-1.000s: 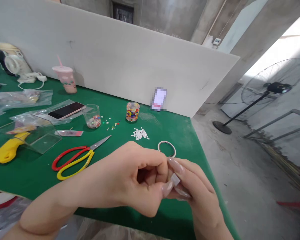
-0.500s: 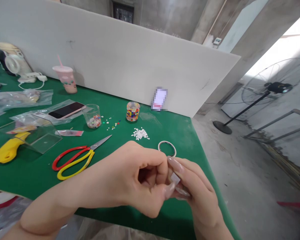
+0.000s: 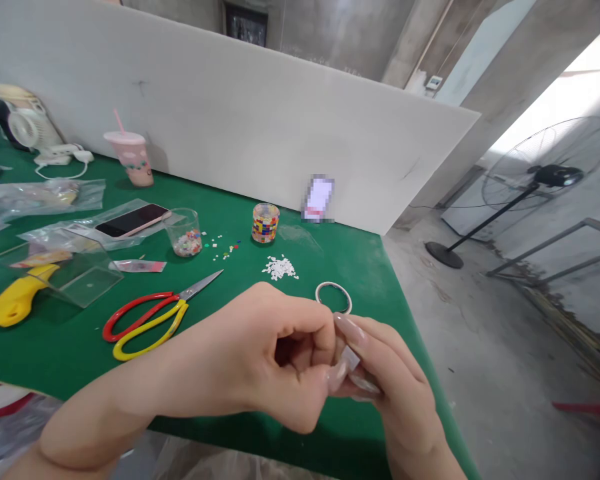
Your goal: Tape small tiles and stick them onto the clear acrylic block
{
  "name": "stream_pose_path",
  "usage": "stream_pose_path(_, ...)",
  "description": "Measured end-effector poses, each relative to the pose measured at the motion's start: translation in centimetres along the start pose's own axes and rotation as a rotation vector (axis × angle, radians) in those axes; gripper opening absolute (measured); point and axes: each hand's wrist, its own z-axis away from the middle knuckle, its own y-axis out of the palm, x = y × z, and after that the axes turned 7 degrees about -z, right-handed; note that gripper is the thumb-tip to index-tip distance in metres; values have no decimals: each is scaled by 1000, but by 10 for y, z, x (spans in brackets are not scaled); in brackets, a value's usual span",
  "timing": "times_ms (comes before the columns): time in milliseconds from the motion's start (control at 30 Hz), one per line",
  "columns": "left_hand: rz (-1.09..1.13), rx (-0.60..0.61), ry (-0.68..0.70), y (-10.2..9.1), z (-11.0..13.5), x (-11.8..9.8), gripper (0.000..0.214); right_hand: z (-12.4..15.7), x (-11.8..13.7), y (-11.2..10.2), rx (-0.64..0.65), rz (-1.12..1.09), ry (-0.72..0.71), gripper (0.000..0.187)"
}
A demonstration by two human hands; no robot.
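My left hand [image 3: 280,363] and my right hand [image 3: 395,373] meet above the front right of the green table. A small whitish flat piece [image 3: 351,358] shows between their fingertips. The left thumb and curled index finger press together at its left, and the right thumb and fingers close on it from the other side. Fingers partly hide the piece, so its kind is unclear. Just beyond the hands lies a white tape ring [image 3: 333,298]. Farther back are a pile of small white chips [image 3: 281,268] and a clear cup covered in coloured mosaic squares [image 3: 265,225].
Scissors [image 3: 155,320] with red and yellow handles lie at left. Behind them stand a clear cup of coloured bits [image 3: 184,235], a phone [image 3: 133,221] and a pink tumbler [image 3: 130,159]. A white panel [image 3: 220,100] borders the back; the table's right edge is close.
My left thumb has shifted very slightly against the whitish piece. Both hands otherwise keep their place, and nothing on the table has moved.
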Motion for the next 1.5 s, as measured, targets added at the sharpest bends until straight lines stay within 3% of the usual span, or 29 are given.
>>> stream_pose_path(133, -42, -14, 3, 0, 0, -3, 24, -2, 3, 1, 177, -221, 143, 51)
stream_pose_path(433, -17, 33, -69, -4, -1, -12, 23, -1, 3, 6, 31, -183, 181, 55)
stream_pose_path(600, -52, 54, -67, -4, -2, -11, 21, -1, 2, 4, 102, -118, 186, 56)
stream_pose_path(733, -66, -6, -19, 0, -2, -8, 21, -1, 2, 1, 108, -108, 146, 54)
stream_pose_path(900, -70, -36, -71, 3, -3, -9, 24, -2, 3, -1, 144, -83, 75, 49)
stream_pose_path(1167, -34, 25, -50, -1, 0, -5, 20, -3, 2, 1, 174, -205, 127, 49)
stream_pose_path(1500, -14, 14, -113, 1, -4, -9, 22, -2, 1, 0, 138, -94, 87, 45)
